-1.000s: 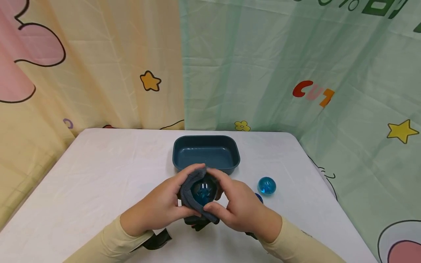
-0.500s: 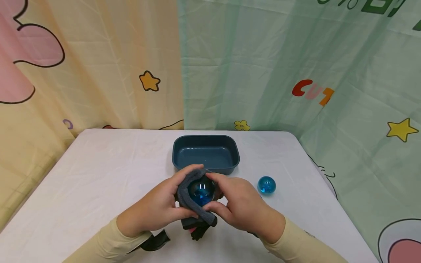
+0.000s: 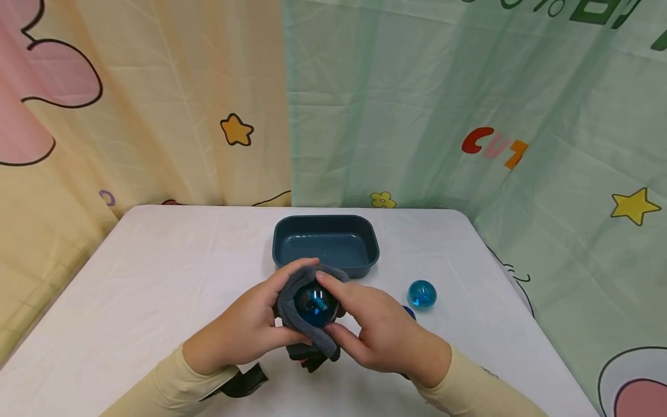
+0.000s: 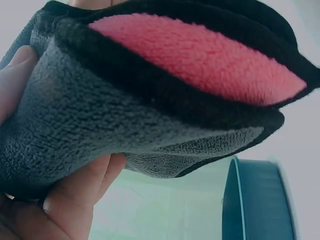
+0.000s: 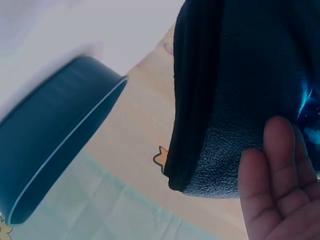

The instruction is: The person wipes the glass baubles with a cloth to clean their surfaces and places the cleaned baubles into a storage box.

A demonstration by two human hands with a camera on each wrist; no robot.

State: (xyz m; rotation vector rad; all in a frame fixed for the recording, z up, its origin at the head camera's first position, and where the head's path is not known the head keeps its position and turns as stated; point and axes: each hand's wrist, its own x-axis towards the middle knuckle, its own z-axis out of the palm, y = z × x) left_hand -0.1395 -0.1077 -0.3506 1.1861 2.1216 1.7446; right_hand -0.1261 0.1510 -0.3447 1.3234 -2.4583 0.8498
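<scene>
A clear blue glass ball sits in a fold of grey cloth with black edging. My left hand grips the cloth from the left, thumb below, and cups it around the ball. From the right, my right hand holds the ball between its thumb and fingers. The left wrist view shows the cloth gaping along its edge, with a pink fleece layer inside. Fingers of the right hand lie against the cloth and ball in the right wrist view.
A dark teal rectangular basin stands just beyond the hands on the white-covered table. To the right lies a light blue glass ball. A darker blue ball is partly hidden behind the right hand. Printed curtains hang behind.
Both hands have shifted slightly left with the cloth and ball. The right fingers have moved across the ball's top, and the cloth's far edge now shows behind them.
</scene>
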